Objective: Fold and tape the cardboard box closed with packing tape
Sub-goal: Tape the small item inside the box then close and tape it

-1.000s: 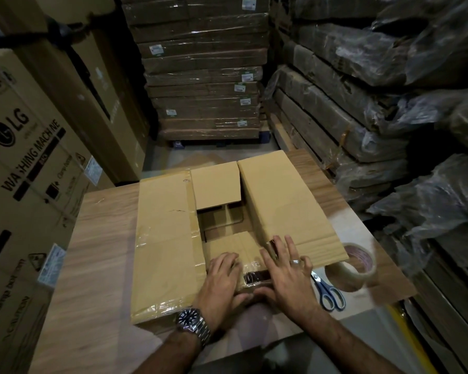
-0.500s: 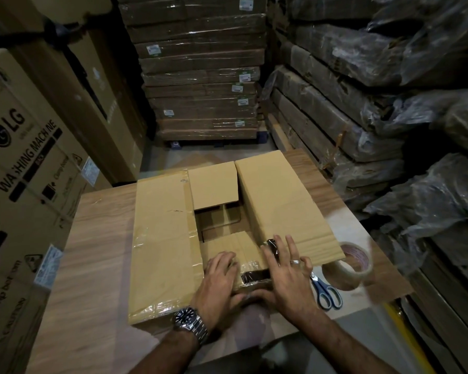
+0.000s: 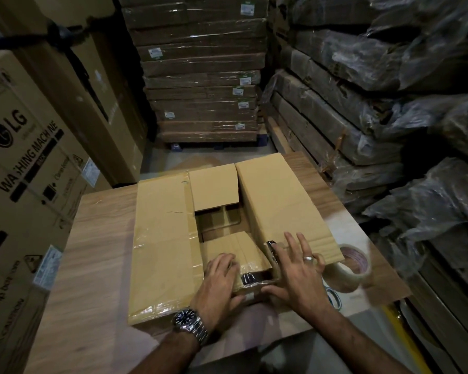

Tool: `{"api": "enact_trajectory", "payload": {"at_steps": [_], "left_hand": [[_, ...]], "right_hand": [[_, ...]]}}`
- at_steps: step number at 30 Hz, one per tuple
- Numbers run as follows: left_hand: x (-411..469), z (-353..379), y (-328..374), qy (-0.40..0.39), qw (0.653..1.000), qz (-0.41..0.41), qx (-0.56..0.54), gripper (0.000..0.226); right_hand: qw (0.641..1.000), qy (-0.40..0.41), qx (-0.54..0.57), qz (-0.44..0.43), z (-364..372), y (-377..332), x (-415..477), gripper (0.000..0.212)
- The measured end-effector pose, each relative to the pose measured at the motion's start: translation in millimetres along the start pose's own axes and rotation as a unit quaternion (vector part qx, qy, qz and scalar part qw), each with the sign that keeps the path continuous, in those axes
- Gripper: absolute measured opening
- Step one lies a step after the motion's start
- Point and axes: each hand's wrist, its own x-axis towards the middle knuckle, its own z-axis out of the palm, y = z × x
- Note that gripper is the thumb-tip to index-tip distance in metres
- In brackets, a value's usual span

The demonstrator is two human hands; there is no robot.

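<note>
Cardboard box [image 3: 168, 238] is pressed by the left hand [image 3: 219, 282] and right hand [image 3: 295, 271], fingers spread flat; tape roll [image 3: 346, 271] is seen at four o'clock.

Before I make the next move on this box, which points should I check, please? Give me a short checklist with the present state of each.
1. Near small flap folded down, left hand pressing it: ok.
2. Far small flap folded down: ok.
3. Left long flap and right long flap meeting in the middle: not ok, a gap is open between them.
4. Tape roll on the table beside the right hand: ok.
5. Scissors on the table: ok, partly hidden.
6. Loose end on the tape roll: cannot tell.
</note>
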Motion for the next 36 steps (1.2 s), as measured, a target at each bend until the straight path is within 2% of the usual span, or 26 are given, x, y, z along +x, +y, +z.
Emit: {"api": "enact_trajectory", "payload": {"at_steps": [2,5,8,10,12,15,17,20,24,26,27,29,30,32,36], "left_hand": [[-0.3,-2.0,1.2,-0.011,1.000,0.004,0.010,0.077],[0.2,-3.1,1.2,-0.021,0.999,0.009,0.033,0.079],[2.4,-2.6,4.0,-0.042,0.999,-0.002,0.035,0.085],[3.1,-2.3,4.9,-0.043,0.998,-0.005,0.040,0.091],[4.6,1.3,2.2,-0.049,0.997,0.003,0.053,0.100],[4.3,7.6,-1.2,-0.035,0.997,0.023,0.058,0.105],[4.0,2.7,-0.7,-0.032,0.997,0.030,0.061,0.105],[1.7,0.1,-0.8,-0.042,0.998,0.019,0.048,0.106],[-0.5,-4.4,0.4,-0.064,0.998,0.019,0.001,0.097],[-0.3,-6.4,-2.2,-0.065,0.998,0.020,-0.012,0.096],[-0.2,-7.5,-3.0,-0.065,0.997,0.023,-0.019,0.098],[-1.0,-10.2,-2.7,-0.071,0.996,0.030,-0.049,0.101],[-1.1,-12.9,-2.3,-0.068,0.995,0.027,-0.072,0.103],[0.0,-22.3,-0.2,-0.027,0.993,0.023,-0.115,0.104],[-1.4,-71.3,27.8,0.111,0.969,0.045,-0.215,0.092]], "right_hand": [[0.999,0.045,0.019,0.015,-7.9,9.1,1.0,0.089],[0.983,0.149,0.077,0.069,-21.0,35.2,2.6,0.058],[0.953,0.202,0.130,0.186,-29.6,79.3,-1.0,0.026],[0.927,0.197,0.156,0.280,-26.1,107.8,-7.8,0.020],[0.928,0.141,0.126,0.322,-18.8,126.4,-14.5,0.021],[0.954,-0.090,0.048,0.281,-3.2,134.3,-19.9,0.032],[0.949,-0.214,-0.012,0.232,6.8,134.1,-21.4,0.036],[0.947,-0.249,-0.058,0.194,13.3,134.8,-20.8,0.026],[0.953,-0.191,-0.031,0.233,12.9,142.6,-16.2,0.025],[0.946,-0.073,0.069,0.310,8.6,147.1,-18.5,0.021],[0.921,-0.007,0.157,0.356,-0.2,148.6,-18.9,0.017],[0.839,0.086,0.342,0.415,-32.0,147.4,-19.4,0.014],[0.803,0.104,0.417,0.413,-51.6,144.1,-20.2,0.016],[0.765,0.132,0.504,0.379,-91.7,131.6,-22.5,0.022],[0.750,0.118,0.595,0.265,-157.0,78.4,-27.1,0.018]]}}
